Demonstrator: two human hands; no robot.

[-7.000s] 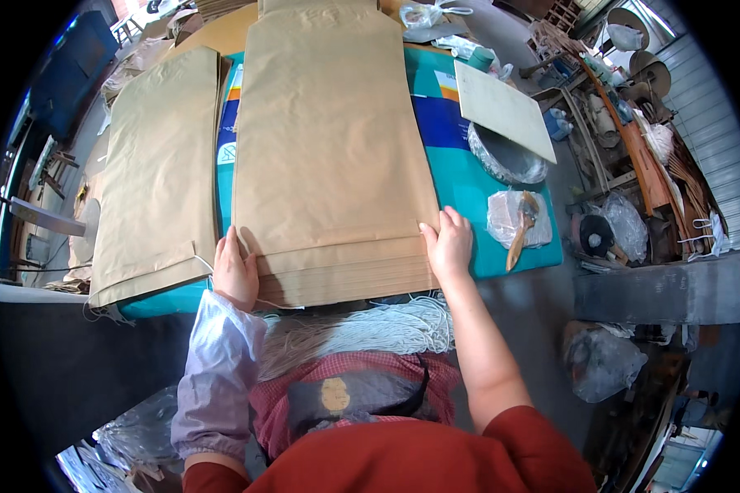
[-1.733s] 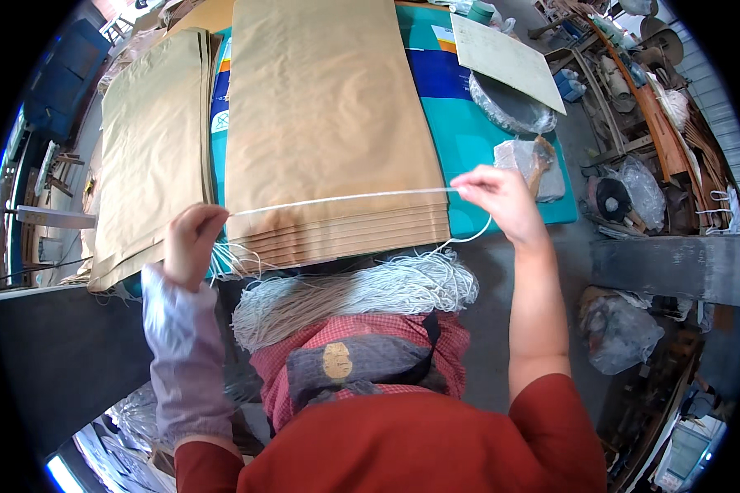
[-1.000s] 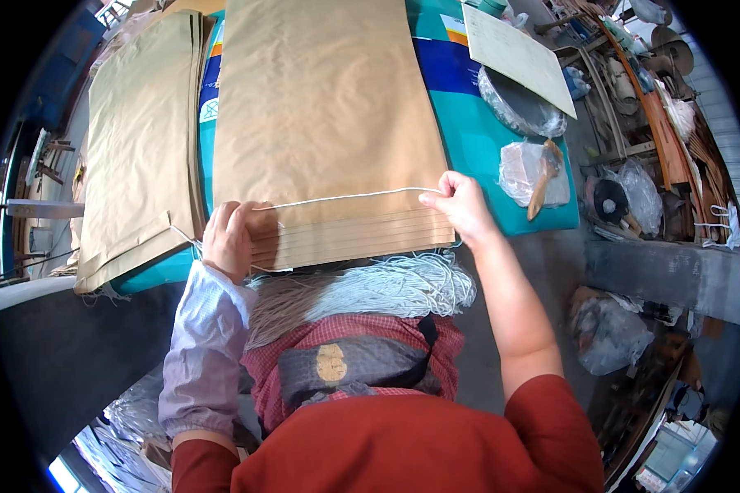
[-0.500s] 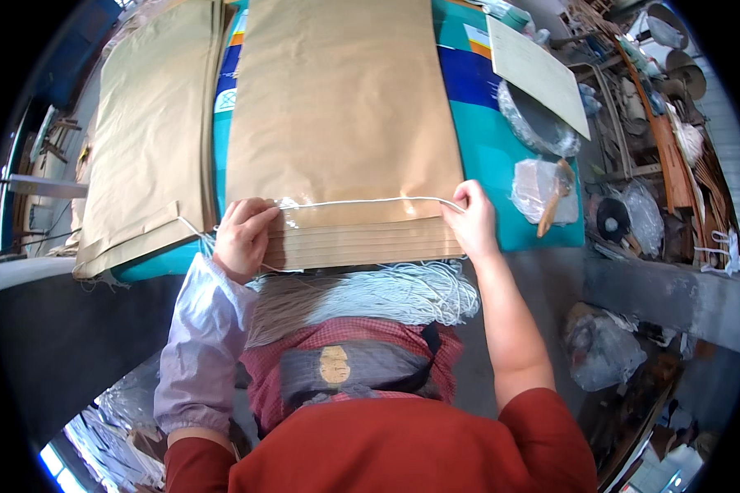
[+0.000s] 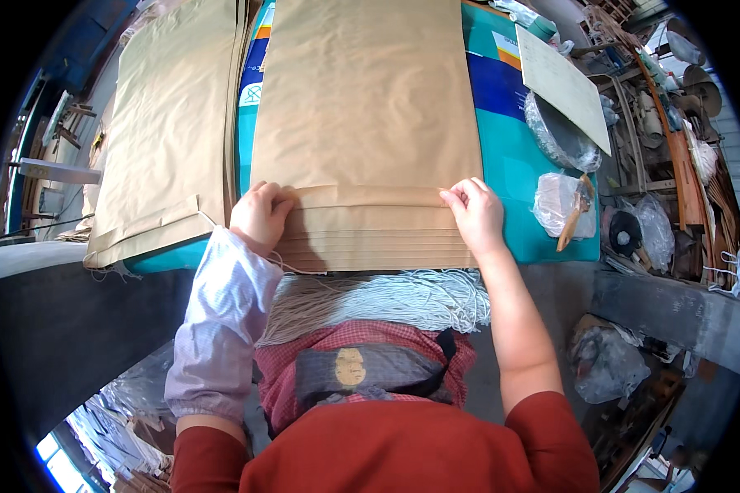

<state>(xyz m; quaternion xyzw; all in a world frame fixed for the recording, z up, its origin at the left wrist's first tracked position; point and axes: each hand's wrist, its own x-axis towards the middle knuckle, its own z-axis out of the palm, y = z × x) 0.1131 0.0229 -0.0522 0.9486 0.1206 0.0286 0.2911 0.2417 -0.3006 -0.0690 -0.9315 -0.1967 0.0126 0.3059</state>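
A stack of large brown paper bags (image 5: 366, 107) lies in front of me, its layered near edges stepped like stairs. The top bag's near end is turned over into a narrow flap (image 5: 370, 200). My left hand (image 5: 261, 215) pinches this flap's left end, fingers closed. At the opposite end, my right hand (image 5: 477, 215) has thumb and fingertips closed on the folded edge. The white string seen earlier across the top bag is now hidden, apart from a thin bit near my left hand. A bundle of white strings (image 5: 386, 304) lies across my lap.
Another pile of brown bags (image 5: 173, 107) is at the left, a string end showing at its folded edge. On the teal cover (image 5: 506, 148) at right are a wooden-handled brush (image 5: 575, 215) on a plastic-wrapped block, a plastic-covered bowl (image 5: 551, 131) and a pale board (image 5: 563, 90).
The top bag's near edge has been folded over the string, which was stretched between my hands. Both hands now pinch the fold. The whole view has shifted slightly.
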